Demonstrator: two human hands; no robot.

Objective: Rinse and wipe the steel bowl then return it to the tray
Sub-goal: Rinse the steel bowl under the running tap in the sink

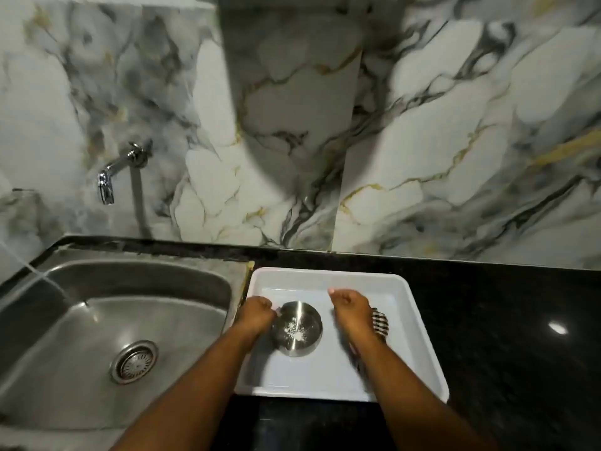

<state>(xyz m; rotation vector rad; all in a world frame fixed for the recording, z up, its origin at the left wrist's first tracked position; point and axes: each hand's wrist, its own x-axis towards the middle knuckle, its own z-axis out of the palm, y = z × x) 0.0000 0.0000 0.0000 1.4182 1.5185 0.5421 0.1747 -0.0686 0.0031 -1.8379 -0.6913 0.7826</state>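
Observation:
A small round steel bowl [297, 328] with white specks inside sits in the white tray [419, 323] on the black counter. My left hand [255, 315] is at the bowl's left rim, its fingers curled on the edge. To the right of the bowl, my right hand [351, 309] hovers over the tray with loosely curled fingers that hold nothing. A striped black-and-white cloth or scrubber [380, 322] lies in the tray, partly hidden behind my right hand.
A steel sink [97, 320] with a round drain [134, 361] lies left of the tray. A chrome tap [120, 170] sticks out of the marble wall above it. A stream of water [39, 275] falls into the sink from the left. Black counter [504, 320] extends to the right.

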